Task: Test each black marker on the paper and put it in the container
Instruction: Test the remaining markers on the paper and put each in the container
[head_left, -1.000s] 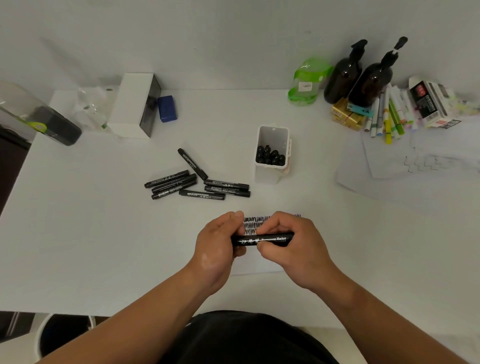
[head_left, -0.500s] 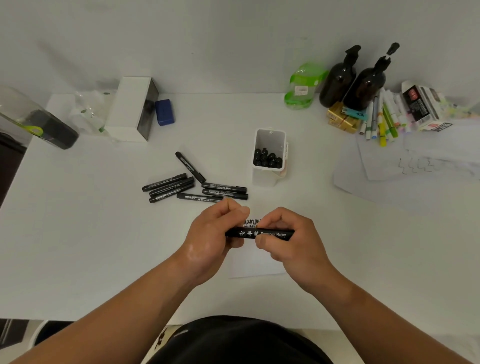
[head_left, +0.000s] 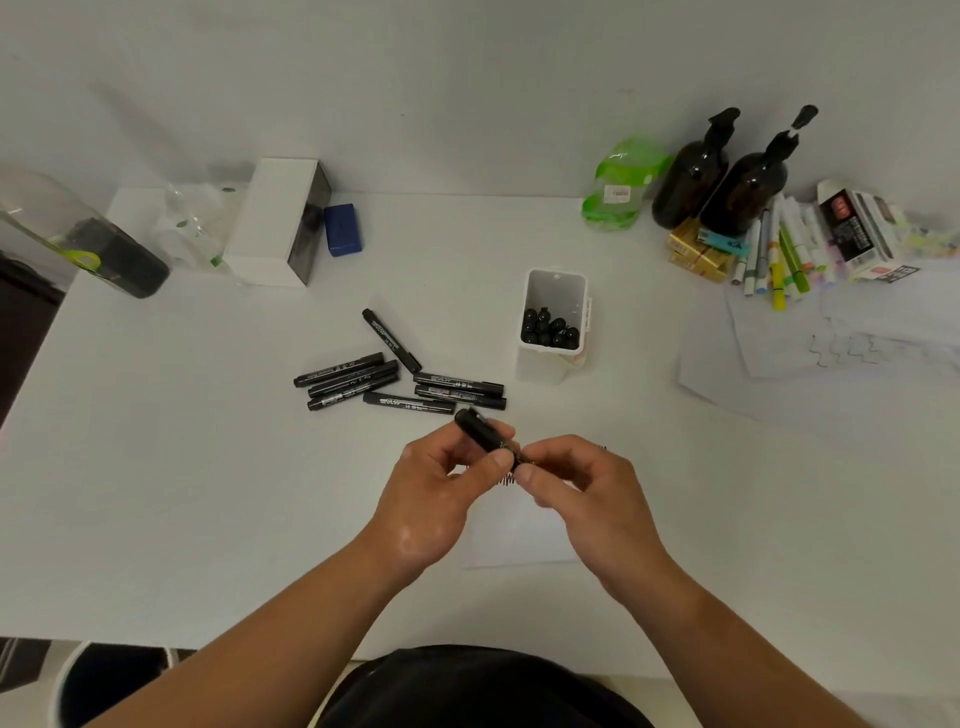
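Observation:
My left hand (head_left: 439, 483) and my right hand (head_left: 576, 483) both pinch one black marker (head_left: 483, 431) above the test paper (head_left: 514, 540). The marker points away and up to the left, its blunt end near the loose markers. Black scribbles peek out between my hands. Several loose black markers (head_left: 395, 382) lie on the table just beyond my left hand. The white container (head_left: 553, 322) stands behind my right hand, with several black markers upright inside it.
A white box (head_left: 275, 223) and a blue eraser (head_left: 342, 228) sit at the back left. Two dark pump bottles (head_left: 722, 176), a green bag (head_left: 618, 187), coloured pens (head_left: 779, 254) and loose sheets (head_left: 831, 343) crowd the back right.
The marker lay level between my hands; now it is tipped up toward the far left, and both hands have shifted slightly away from me.

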